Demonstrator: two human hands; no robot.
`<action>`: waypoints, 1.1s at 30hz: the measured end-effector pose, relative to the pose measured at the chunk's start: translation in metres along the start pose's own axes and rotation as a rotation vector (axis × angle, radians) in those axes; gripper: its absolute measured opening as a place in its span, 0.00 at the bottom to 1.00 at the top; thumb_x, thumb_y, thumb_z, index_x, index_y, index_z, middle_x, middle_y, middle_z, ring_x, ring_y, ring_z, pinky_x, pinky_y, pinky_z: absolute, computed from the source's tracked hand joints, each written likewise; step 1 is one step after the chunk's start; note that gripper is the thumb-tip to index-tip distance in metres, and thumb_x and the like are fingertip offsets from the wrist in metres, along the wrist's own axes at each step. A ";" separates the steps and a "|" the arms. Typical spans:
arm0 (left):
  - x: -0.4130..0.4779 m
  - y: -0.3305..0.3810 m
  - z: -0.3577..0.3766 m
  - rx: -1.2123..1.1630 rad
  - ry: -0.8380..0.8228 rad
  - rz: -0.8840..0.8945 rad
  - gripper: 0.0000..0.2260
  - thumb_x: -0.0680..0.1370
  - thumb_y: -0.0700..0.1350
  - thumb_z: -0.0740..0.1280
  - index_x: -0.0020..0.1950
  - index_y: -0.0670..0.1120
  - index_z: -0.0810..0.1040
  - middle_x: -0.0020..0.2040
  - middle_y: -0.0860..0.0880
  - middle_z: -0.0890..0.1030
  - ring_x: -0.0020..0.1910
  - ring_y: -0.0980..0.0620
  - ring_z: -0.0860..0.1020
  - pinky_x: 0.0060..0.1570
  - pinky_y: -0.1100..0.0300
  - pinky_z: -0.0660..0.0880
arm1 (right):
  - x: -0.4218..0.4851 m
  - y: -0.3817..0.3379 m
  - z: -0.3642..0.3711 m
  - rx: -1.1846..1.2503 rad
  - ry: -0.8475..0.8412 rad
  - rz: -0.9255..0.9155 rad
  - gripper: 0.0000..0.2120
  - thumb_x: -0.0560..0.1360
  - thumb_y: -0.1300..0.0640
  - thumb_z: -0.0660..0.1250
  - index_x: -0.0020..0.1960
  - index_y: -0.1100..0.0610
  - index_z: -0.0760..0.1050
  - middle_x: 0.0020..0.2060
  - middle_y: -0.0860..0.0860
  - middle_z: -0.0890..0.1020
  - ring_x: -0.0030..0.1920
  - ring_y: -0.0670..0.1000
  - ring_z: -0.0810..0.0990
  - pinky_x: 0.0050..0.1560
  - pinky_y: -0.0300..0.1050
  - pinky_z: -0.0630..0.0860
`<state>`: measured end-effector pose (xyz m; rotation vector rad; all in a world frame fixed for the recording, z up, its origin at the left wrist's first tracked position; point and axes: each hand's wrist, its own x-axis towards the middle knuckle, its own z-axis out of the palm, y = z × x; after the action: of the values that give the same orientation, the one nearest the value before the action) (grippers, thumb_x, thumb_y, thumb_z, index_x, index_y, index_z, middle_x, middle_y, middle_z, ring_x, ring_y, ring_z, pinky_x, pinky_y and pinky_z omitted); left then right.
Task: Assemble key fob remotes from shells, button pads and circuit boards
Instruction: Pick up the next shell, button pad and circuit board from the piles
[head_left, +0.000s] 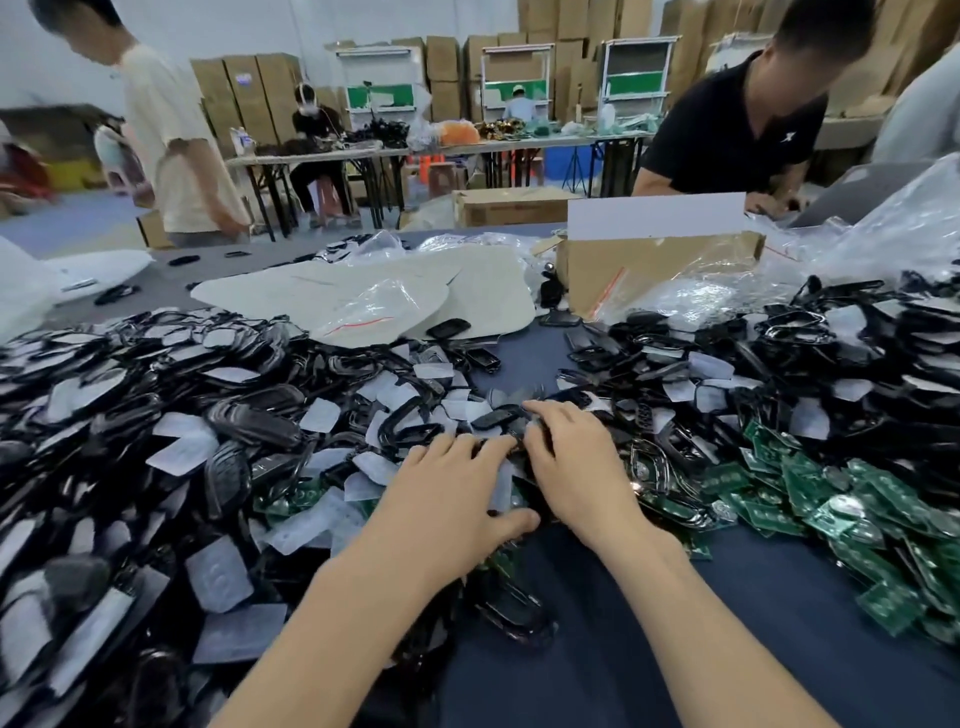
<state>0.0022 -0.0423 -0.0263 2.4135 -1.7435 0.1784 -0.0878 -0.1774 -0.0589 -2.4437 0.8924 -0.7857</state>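
Both hands meet low over the heap, working one dark shell (522, 434) that is mostly hidden between them. The right grip (569, 467) has its fingers curled down onto this piece. The left grip (457, 483) lies with its fingers nearly straight, touching the right one, and its thumb is drawn in under the right palm towards the same piece; whether it truly pinches the shell cannot be told.

The step in hand looks like mating or seating parts of one fob, not fetching, since neither grip reaches outward. How far the fob is closed is hidden.

Supplies sit close. Green circuit boards (779, 499) spread to the right of the right grip, with a few more under the left wrist. Black shells (249, 415) mixed with pale button pads (213, 571) bank up to the left of the left grip and beyond both sets of fingertips. Bare desk (779, 623) shows below the right forearm.

The next move probably calls for an even squeeze along the shell's edges, with the pad and board sitting straight inside.
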 end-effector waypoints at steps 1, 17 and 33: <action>0.000 -0.003 0.000 -0.009 -0.001 -0.009 0.33 0.77 0.68 0.59 0.77 0.57 0.56 0.70 0.53 0.70 0.71 0.51 0.64 0.67 0.56 0.61 | 0.000 0.002 0.002 -0.052 -0.013 -0.008 0.17 0.84 0.54 0.58 0.71 0.56 0.73 0.67 0.52 0.77 0.68 0.53 0.72 0.71 0.46 0.63; -0.016 -0.021 0.013 -0.623 0.236 -0.057 0.25 0.82 0.53 0.62 0.77 0.63 0.57 0.36 0.63 0.77 0.35 0.62 0.77 0.35 0.71 0.71 | -0.002 0.001 0.000 -0.038 0.023 0.039 0.10 0.84 0.51 0.56 0.59 0.52 0.73 0.55 0.49 0.79 0.57 0.53 0.74 0.59 0.48 0.68; -0.022 -0.003 0.001 -0.249 0.152 0.096 0.28 0.76 0.72 0.55 0.70 0.58 0.72 0.57 0.62 0.75 0.58 0.59 0.72 0.61 0.62 0.61 | 0.014 -0.001 -0.002 0.179 0.165 0.062 0.14 0.83 0.50 0.58 0.65 0.48 0.78 0.64 0.44 0.79 0.67 0.46 0.68 0.69 0.46 0.65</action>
<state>-0.0017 -0.0206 -0.0320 2.0878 -1.7030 0.1428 -0.0796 -0.1866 -0.0521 -2.2107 0.9103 -1.0105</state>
